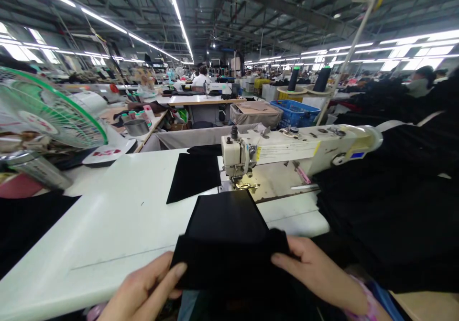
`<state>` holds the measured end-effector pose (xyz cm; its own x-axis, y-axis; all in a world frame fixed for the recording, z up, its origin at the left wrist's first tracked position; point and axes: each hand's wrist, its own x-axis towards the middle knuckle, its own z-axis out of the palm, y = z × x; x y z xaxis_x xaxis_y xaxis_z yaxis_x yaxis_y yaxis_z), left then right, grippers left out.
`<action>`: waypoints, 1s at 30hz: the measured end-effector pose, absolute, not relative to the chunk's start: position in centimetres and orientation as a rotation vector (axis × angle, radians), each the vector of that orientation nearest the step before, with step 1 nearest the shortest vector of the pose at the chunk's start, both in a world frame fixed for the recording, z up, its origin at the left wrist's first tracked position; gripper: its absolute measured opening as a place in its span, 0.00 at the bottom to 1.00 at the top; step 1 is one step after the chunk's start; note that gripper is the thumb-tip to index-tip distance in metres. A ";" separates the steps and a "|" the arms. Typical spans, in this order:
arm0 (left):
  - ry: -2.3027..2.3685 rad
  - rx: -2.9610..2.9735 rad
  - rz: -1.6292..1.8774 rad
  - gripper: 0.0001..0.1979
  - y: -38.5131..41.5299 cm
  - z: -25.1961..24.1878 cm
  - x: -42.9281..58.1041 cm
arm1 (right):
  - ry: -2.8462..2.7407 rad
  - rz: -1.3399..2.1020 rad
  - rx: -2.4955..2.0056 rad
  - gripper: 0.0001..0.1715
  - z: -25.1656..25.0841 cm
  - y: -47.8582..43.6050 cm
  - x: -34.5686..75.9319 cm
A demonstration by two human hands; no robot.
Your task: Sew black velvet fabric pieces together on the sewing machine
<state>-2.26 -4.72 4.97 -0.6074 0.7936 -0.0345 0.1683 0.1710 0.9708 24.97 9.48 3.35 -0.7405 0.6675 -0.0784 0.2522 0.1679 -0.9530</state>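
Head view, looking down over the sewing table (107, 225), and I've got a folded black cloth (225, 230) up at the near edge, right in front of the sewing machine (283, 154). My left hand (141, 290) is pinching the cloth's left side, fingers lying across the top; my right hand (315, 268) has the right side the same way, both closed on it with the thumbs out of sight underneath. The cloth sits just short of the presser foot (244, 185), so nothing's under the needle at this moment. Farther up the table, a flat black panel (193, 177) lies just left of the machine head. Over to my right, a big black heap (387, 216) is piled against the machine, and a black pile (25, 225) sits at the left edge of the frame. So that's the count: one piece in my hands, one laid flat, plenty more in the heaps. Any stitching on the black? Too dark to tell from here.
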 end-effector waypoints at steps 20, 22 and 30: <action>2.300 1.494 1.035 0.02 6.2 -0.5 -7.2 | -1.817 0.936 -1.084 0.06 -3.7 18.6 14.6; 2.142 1.301 1.272 0.03 5.1 -0.1 -6.6 | -1.735 1.037 -1.042 0.11 -3.4 17.7 15.6; 1.539 0.747 1.699 0.12 2.7 3.1 -3.9 | -1.246 1.444 -1.083 0.26 -2.3 14.8 17.8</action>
